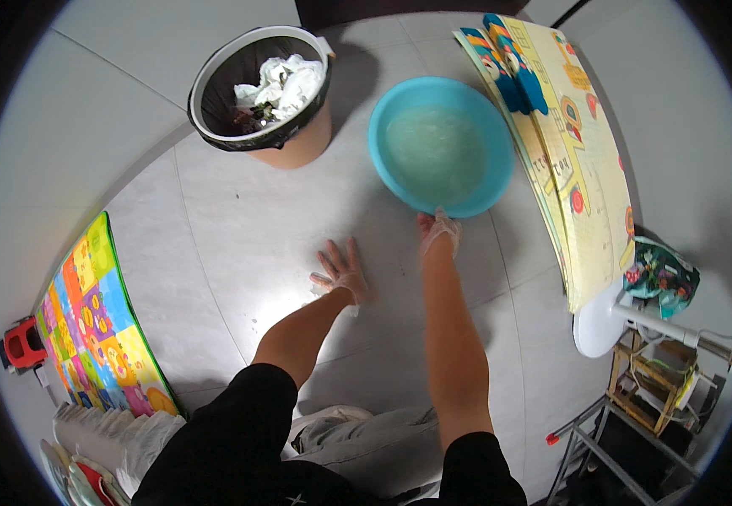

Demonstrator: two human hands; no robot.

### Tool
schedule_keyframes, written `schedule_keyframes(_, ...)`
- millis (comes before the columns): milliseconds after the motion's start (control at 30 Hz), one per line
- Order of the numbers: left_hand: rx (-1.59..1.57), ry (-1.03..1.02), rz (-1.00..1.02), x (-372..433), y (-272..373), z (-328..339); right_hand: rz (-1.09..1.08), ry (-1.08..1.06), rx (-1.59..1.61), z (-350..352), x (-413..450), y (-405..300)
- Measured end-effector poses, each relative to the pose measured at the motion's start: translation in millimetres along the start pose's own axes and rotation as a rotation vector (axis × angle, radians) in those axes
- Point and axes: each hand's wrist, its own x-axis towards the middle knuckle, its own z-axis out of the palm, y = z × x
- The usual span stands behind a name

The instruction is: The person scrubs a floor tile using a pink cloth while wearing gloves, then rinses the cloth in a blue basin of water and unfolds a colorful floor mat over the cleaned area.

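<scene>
A round blue plastic basin (397,183) with cloudy water (436,147) in it stands on the grey tiled floor (226,209). My right hand (440,235), in a clear disposable glove, grips the basin's near rim, the thumb on top and the fingers partly hidden. To the left and nearer me, my left hand (342,273) is spread with its fingers apart over the floor, also in a clear glove. It holds nothing. Whether its palm rests on the tiles I cannot tell.
A trash bin (293,142) lined with a black bag holds crumpled white tissues (290,82). Folded play mats (584,158) lean at the right wall, near a wooden stool (647,386). A colourful mat (97,310) and a red object (23,343) are at the left.
</scene>
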Motion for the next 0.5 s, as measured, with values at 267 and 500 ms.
schedule_keyframes(267,0.006,0.013,-0.035,14,-6,8,-0.011,-0.058,-0.008,84,43,-8)
schedule_keyframes(500,0.021,-0.069,0.039,-5,3,-14,-0.115,-0.141,0.089,126,71,-11)
